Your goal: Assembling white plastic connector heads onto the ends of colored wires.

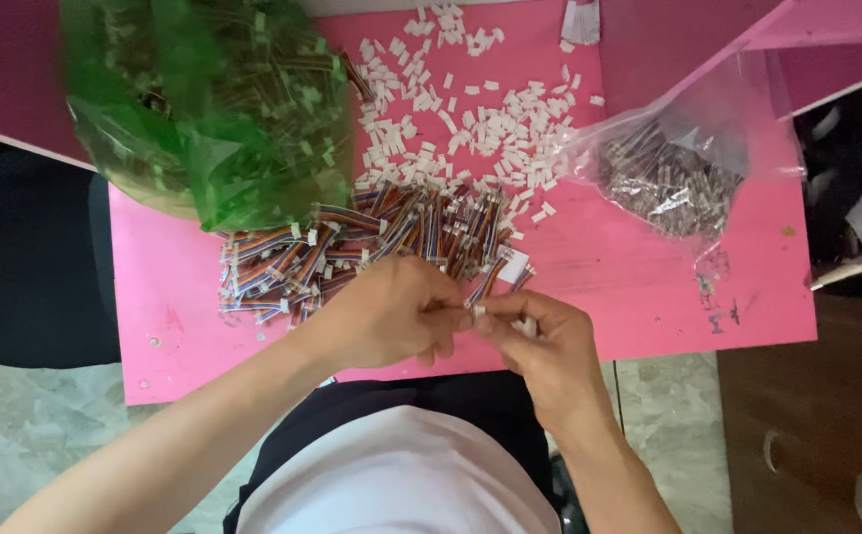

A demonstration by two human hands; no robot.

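A striped wire lead is pinched between left hand and right hand, at the pink board's near edge, bare board to the right.

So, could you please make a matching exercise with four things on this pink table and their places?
1. green bag
2. clear bag
3. white connectors
4. ribbon cable pile

a. top middle
b. right side
c. top left
d. just above the hands

Pairs: 1-c, 2-b, 3-a, 4-d
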